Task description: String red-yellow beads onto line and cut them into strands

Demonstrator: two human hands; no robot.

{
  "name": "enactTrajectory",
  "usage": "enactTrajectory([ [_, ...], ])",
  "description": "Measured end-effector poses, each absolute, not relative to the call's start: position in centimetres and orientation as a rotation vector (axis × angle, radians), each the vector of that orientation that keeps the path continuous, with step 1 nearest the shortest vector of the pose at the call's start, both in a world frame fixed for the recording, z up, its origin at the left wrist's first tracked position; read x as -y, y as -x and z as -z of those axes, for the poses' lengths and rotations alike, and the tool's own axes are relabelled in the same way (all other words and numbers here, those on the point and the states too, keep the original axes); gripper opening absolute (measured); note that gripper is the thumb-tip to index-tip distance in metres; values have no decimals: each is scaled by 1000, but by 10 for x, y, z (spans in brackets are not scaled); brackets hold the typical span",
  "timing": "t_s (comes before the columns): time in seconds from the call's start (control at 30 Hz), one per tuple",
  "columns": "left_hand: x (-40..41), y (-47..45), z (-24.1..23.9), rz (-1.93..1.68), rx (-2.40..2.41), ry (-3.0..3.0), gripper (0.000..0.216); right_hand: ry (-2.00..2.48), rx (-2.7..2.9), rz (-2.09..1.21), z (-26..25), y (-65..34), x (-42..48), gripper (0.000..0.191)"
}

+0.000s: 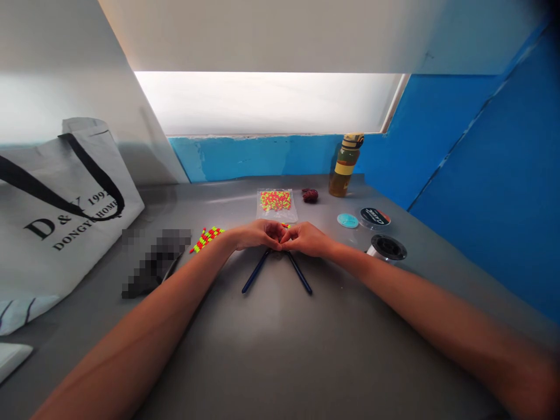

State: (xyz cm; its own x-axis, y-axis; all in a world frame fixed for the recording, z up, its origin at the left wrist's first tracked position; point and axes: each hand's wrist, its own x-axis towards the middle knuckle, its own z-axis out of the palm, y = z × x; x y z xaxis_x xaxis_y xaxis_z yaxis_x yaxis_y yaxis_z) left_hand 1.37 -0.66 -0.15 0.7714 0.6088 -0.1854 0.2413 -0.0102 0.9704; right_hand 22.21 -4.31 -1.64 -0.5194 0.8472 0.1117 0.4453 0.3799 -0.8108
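Observation:
My left hand (261, 234) and my right hand (305, 240) meet in the middle of the grey table, thumbs and fingertips pinched together. Whatever they pinch is too small or too hidden to make out. Just beyond the fingers shows a bit of red and yellow (286, 226). Two dark blue handles (299, 273) of a tool like pliers spread toward me from under the hands; its head is covered. Behind the hands lies a clear bag (275, 202) of small red and yellow pieces. Beside my left wrist are several red and yellow striped strings of pieces (207, 238).
On the right are a line spool (387, 248), a round black-labelled case (375, 217) and a light blue disc (347, 220). A bottle (345, 166) and a dark red bundle (310, 195) stand at the back. Left are a white tote bag (74, 216) and a blurred dark item (155, 262).

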Motion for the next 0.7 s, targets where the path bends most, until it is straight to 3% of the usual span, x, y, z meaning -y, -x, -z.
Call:
enactTrajectory([
  [0.33,9,-15,0,-345,-733,-1572,30,1116,2106,-961,18,-219,46,17],
  [0.7,9,-20,-9,-674,-830,-1519,27,1215,1841,-695,5,-224,52,32],
])
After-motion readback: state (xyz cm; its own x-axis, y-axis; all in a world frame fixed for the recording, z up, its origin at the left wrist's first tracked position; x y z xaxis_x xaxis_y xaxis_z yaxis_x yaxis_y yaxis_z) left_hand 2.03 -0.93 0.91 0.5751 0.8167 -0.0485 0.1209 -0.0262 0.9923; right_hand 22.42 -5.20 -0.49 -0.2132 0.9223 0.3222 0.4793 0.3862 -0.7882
